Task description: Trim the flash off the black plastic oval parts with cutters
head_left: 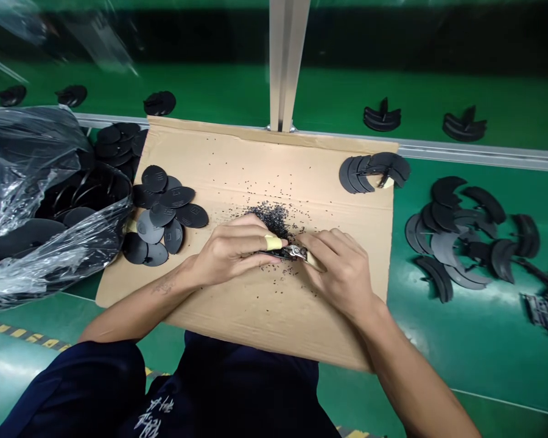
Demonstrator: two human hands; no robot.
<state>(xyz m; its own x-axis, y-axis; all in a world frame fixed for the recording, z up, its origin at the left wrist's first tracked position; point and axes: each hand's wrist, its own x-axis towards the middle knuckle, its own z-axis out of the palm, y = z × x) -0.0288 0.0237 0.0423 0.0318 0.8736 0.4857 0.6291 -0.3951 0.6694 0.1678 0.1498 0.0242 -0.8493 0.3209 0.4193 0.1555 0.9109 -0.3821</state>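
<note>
Pretty much all black plastic discs (154, 178) on tan cardboard (237, 164), over a glossy green work surface (479, 91). Also yellow-and-black striped hazard tape (21, 333), a pale yellow finger cot (273, 242), and a navy shirt (237, 389) with white lettering (153, 417).

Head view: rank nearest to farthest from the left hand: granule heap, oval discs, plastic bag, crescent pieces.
Left hand:
1. Black granule heap, ahead
2. Black oval discs, left
3. Clear plastic bag, far left
4. Black crescent pieces, far right
</note>
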